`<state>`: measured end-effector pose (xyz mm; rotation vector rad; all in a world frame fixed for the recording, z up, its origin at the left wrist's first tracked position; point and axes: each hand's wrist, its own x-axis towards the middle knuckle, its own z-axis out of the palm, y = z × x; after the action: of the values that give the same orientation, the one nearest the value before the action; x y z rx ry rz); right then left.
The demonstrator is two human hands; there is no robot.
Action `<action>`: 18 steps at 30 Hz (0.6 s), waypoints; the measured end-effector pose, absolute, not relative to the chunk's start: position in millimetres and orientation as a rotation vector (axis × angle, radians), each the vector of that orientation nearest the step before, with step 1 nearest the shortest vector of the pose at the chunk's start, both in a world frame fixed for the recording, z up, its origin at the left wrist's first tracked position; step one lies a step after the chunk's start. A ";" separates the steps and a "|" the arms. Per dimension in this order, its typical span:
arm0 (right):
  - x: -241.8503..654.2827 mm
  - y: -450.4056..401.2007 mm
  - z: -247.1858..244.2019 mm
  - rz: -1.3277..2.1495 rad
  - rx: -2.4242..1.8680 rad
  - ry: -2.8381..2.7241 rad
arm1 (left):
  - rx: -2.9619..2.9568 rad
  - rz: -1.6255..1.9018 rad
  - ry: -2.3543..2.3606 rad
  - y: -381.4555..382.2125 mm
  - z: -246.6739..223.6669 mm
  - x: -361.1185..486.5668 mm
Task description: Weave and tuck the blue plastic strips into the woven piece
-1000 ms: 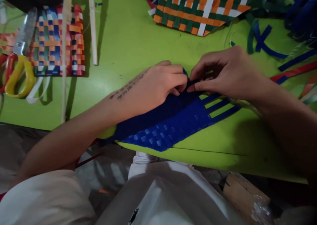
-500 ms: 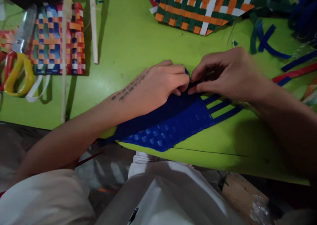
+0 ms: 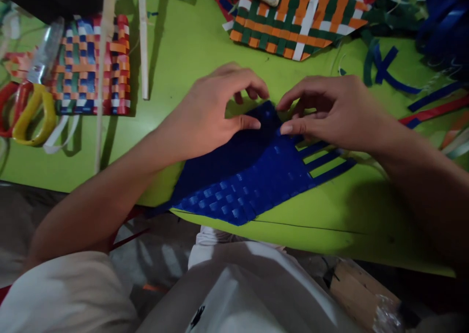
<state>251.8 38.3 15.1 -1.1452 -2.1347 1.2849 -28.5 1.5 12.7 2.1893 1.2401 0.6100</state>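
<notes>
A woven blue mat (image 3: 234, 176) lies at the front edge of the green table, with several loose blue strips sticking out on its right side. Above its upper left part is my left hand (image 3: 216, 113), thumb and fingers apart, nothing between them. My right hand (image 3: 322, 108) rests at the mat's upper right edge, thumb and forefinger curled by the base of the strips. What the right fingertips grip, if anything, is too small to make out.
Scissors with red and yellow handles (image 3: 36, 98) lie beside a multicoloured woven piece (image 3: 84, 69) at the left, near thin wooden sticks (image 3: 143, 45). An orange and green woven piece (image 3: 286, 25) is at the back. Loose strips (image 3: 388, 69) lie at the right.
My left hand has opened and moved a little left, uncovering the mat's upper corner. My right hand stays at the same edge, its thumb and forefinger slightly farther apart. The view has shifted slightly.
</notes>
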 end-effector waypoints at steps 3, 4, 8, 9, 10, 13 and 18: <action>250.5 39.0 18.9 1.362 -1.165 -2.145 | 2.163 0.413 1.409 1.4 17.6 -34.4; 250.6 39.2 20.4 1.384 -1.171 -2.158 | 2.124 0.326 1.452 0.8 18.9 -34.1; 252.7 41.2 26.3 1.472 -1.226 -2.189 | 1.958 0.170 1.511 -0.8 21.5 -28.6; 253.3 41.9 27.3 1.498 -1.239 -2.188 | 1.954 0.179 1.508 -0.4 21.5 -28.2; 253.7 42.5 28.2 1.518 -1.249 -2.184 | 1.963 0.192 1.499 0.3 21.4 -28.5; 255.2 44.6 30.1 1.541 -1.237 -2.150 | 1.995 0.257 1.431 3.9 21.2 -33.5; 265.0 44.6 39.4 1.536 -1.216 -2.197 | 2.008 0.367 1.172 12.8 21.3 -41.1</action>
<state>265.0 44.6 39.4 -1.2159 -2.1971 1.5365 -41.1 12.8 21.3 2.0077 1.1718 0.3673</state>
